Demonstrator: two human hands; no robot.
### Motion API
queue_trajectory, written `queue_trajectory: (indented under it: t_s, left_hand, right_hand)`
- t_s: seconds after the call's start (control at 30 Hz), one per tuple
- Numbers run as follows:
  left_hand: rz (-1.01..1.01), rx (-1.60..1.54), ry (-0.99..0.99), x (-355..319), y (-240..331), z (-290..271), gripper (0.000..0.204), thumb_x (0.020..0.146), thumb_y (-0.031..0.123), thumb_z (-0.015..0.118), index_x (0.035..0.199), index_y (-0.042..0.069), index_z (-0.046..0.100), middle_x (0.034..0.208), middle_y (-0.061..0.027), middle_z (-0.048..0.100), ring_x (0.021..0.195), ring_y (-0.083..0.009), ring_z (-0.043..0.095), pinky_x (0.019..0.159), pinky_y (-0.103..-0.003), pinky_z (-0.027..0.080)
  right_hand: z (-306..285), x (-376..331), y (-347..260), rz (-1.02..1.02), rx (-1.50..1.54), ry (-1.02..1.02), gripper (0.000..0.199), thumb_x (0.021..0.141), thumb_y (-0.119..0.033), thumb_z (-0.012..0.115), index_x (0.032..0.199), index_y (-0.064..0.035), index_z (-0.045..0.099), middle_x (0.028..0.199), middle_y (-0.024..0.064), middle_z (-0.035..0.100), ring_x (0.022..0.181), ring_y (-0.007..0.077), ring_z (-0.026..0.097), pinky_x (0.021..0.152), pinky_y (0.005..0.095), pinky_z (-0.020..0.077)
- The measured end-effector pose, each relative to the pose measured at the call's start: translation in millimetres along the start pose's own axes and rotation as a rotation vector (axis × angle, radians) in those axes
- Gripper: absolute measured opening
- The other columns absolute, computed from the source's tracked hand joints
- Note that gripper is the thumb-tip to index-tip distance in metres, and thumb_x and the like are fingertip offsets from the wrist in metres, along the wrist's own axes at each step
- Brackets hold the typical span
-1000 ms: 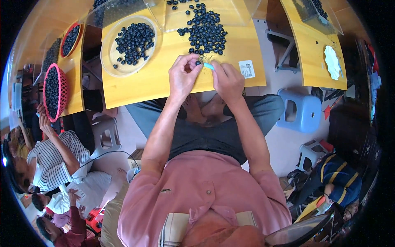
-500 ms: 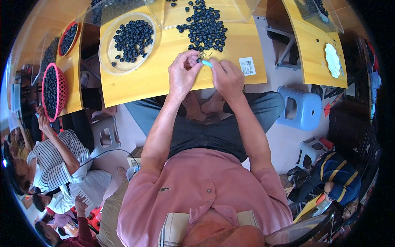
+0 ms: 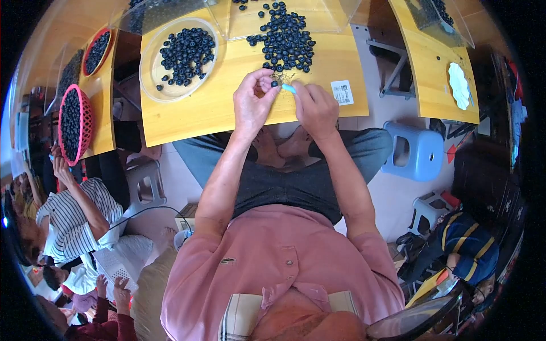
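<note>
Above the table's near edge, my left hand (image 3: 253,102) pinches a small blue-black ball (image 3: 274,84) between thumb and forefinger. It looks like a blueberry. Closed around a slim light-blue tool (image 3: 289,88), my right hand (image 3: 317,109) keeps the tool's end just right of the ball; the finer tip is too small to make out. Brown crumbs (image 3: 284,77) lie on the wood just past my fingers. Beyond them is a loose pile of the same balls (image 3: 289,42). A round clear tray (image 3: 149,88) to the left holds many more.
The yellow table (image 3: 227,116) carries a white printed label (image 3: 342,92) on the right and a clear plastic box (image 3: 335,23) at the back. A red basket (image 3: 86,122) of balls stands left, near a co-worker in stripes (image 3: 74,219). A blue stool (image 3: 424,150) stands right.
The light-blue tool has drawn slightly right, away from the ball. My left hand stays nearly still. At lower left, another person's hands have moved.
</note>
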State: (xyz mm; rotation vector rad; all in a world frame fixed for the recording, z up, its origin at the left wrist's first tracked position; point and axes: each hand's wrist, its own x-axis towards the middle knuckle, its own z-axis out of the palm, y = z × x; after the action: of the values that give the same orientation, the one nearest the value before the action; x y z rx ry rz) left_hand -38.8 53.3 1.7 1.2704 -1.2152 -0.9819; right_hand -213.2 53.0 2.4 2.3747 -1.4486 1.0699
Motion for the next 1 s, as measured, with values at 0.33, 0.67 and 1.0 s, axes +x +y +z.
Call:
queue_trajectory:
  t_s: [0.33,0.67,1.0]
  left_hand:
    - [0.046,0.133,0.0,-1.5,2.9,-0.3,0.038,0.087,-0.008,0.079,0.122,0.003,0.069,0.098,0.0004,0.066,0.085,-0.0063,0.061,0.08,-0.022,0.053]
    - [-0.014,-0.059,-0.015,0.8,-0.9,0.0,0.037,0.088,-0.007,0.08,0.122,0.001,0.068,0.101,0.0003,0.065,0.089,-0.0061,0.06,0.084,-0.022,0.053]
    - [0.135,0.105,0.091,-1.6,4.4,-10.9,0.02,0.086,-0.001,0.082,0.105,0.003,0.078,0.099,-0.0052,0.069,0.083,-0.0109,0.063,0.078,-0.026,0.054]
  right_hand:
    - [-2.8,1.0,-0.8,-0.013,0.055,-0.031,0.022,0.086,-0.011,0.075,0.108,-0.0099,0.073,0.076,0.0036,0.056,0.069,0.0218,0.064,0.058,0.0379,0.0511]
    - [-0.2,2.5,-0.5,0.031,0.014,-0.059,0.021,0.086,-0.011,0.075,0.107,-0.0094,0.072,0.077,0.0037,0.056,0.07,0.0218,0.064,0.059,0.0377,0.052]
    - [0.6,-6.4,2.6,0.06,-0.052,-0.058,0.023,0.087,-0.012,0.075,0.11,-0.0107,0.072,0.08,0.0037,0.058,0.071,0.022,0.065,0.059,0.0374,0.0518]
